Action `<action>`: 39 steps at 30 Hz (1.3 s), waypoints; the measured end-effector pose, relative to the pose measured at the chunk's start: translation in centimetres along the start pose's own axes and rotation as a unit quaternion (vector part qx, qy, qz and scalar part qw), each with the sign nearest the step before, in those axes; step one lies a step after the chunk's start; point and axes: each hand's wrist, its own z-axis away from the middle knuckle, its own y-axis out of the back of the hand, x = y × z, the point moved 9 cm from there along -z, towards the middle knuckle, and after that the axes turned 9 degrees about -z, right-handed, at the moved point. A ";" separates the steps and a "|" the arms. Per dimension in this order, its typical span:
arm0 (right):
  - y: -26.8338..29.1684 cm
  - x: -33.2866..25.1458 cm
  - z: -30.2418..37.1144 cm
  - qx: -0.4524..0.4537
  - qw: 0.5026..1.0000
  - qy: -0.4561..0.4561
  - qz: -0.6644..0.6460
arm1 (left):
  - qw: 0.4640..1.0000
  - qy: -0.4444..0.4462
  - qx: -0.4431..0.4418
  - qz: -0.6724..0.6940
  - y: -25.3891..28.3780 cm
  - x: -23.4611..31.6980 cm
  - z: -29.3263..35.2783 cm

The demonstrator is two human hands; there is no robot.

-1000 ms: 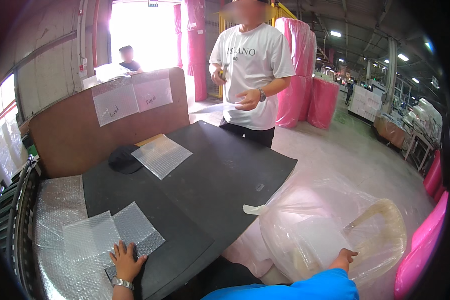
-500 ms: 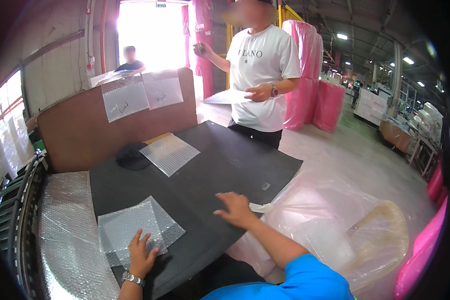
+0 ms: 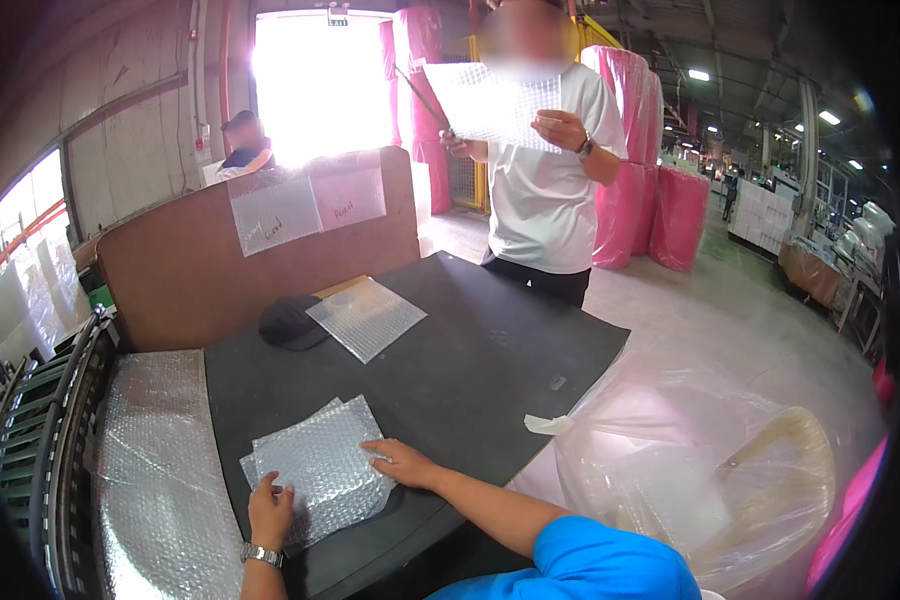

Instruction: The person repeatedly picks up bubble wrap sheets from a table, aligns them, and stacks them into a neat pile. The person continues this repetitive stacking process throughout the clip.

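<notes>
A small stack of clear bubble-wrap sheets lies on the black table mat in front of me, its layers slightly askew. At its left edge is my left hand, open, with loosely bent fingers against the sheets. My right hand is open at the opposite side, its outstretched fingertips touching the right edge of the stack. Farther back on the mat rests another bubble-wrap piece, with a dark cap beside it.
Across the table a person in a white shirt holds up a bubble-wrap sheet. A brown board stands along the back. Left are a bubble-wrap strip and a roller conveyor; a large clear plastic bag is right.
My right hand has come left from over the mat to the stack's edge. The fanned sheets now overlap more closely. The person opposite has raised their sheet. The view has shifted slightly.
</notes>
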 end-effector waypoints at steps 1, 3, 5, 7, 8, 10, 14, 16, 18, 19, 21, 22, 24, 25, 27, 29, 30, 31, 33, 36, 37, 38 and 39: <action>-0.1 0.8 0.3 -0.015 0.998 -0.056 -0.034 | 0.998 0.010 -0.016 0.060 -0.3 -0.3 -0.1; 0.1 1.0 1.2 -0.044 0.980 -0.164 -0.103 | 0.990 0.040 0.079 -0.110 0.8 -0.3 0.7; 0.1 0.7 1.6 -0.008 0.963 -0.181 -0.202 | 0.977 0.065 0.092 -0.181 0.8 -0.7 0.9; 0.5 -0.2 1.8 0.071 0.910 -0.142 -0.384 | 0.984 0.083 0.031 -0.154 -0.1 -1.7 0.0; 0.7 0.0 1.8 0.081 0.898 -0.140 -0.409 | 0.995 0.038 0.044 -0.079 -0.1 -1.7 -0.5; 1.7 -2.9 1.6 0.081 0.879 -0.106 -0.457 | 0.955 -0.031 0.128 0.264 0.9 -0.7 -0.2; 4.9 -4.9 0.9 0.073 0.893 -0.118 -0.428 | 0.831 -0.036 0.064 0.552 1.0 -1.2 -0.6; 4.8 -3.6 1.3 0.058 0.890 -0.139 -0.431 | 0.799 -0.078 0.061 0.593 1.3 -0.8 -0.6; 3.8 -1.4 3.3 0.097 0.781 -0.176 -0.591 | 0.743 -0.059 0.114 0.657 1.6 -0.9 -0.4; 3.1 -0.7 4.3 0.116 0.715 -0.195 -0.662 | 0.731 -0.068 0.089 0.673 1.1 0.2 -0.3; 0.9 -0.3 4.9 0.102 0.730 -0.193 -0.648 | 0.708 -0.086 0.038 0.700 0.0 2.5 0.4; -0.2 -0.8 4.7 0.101 0.750 -0.165 -0.632 | 0.740 -0.079 -0.005 0.668 -1.3 3.3 0.9; -1.0 -1.5 4.4 0.141 0.746 -0.176 -0.627 | 0.795 -0.059 -0.090 0.598 -4.1 4.3 2.1; 0.2 -1.3 3.9 0.167 0.760 -0.162 -0.607 | 0.783 -0.055 -0.098 0.611 -4.1 4.9 2.5; 3.1 -0.7 3.1 0.218 0.786 -0.133 -0.562 | 0.760 -0.048 -0.113 0.638 -3.3 6.3 2.7; 6.5 -4.3 2.6 0.218 0.871 -0.106 -0.427 | 0.785 -0.080 0.025 0.613 0.0 4.5 2.1; 7.5 -5.5 2.3 0.191 0.897 -0.102 -0.385 | 0.803 -0.111 0.086 0.579 1.8 3.9 2.1; 8.4 -6.5 2.3 0.163 0.921 -0.099 -0.340 | 0.815 -0.141 0.144 0.543 3.1 3.6 2.3; 9.1 -7.9 2.1 0.096 0.950 -0.084 -0.284 | 0.822 -0.205 0.086 0.525 3.9 5.8 2.7; 8.3 -8.3 3.0 0.017 0.968 -0.088 -0.236 | 0.866 -0.181 -0.013 0.467 1.0 6.2 3.2; 8.1 -7.7 3.6 0.023 0.966 -0.096 -0.239 | 0.884 -0.158 -0.046 0.438 0.1 6.1 3.1; 7.9 -6.6 4.1 0.030 0.965 -0.099 -0.239 | 0.877 -0.161 -0.055 0.449 -0.3 6.6 3.0; 7.6 -5.8 4.6 0.038 0.965 -0.102 -0.240 | 0.871 -0.164 -0.064 0.459 -0.9 7.1 3.2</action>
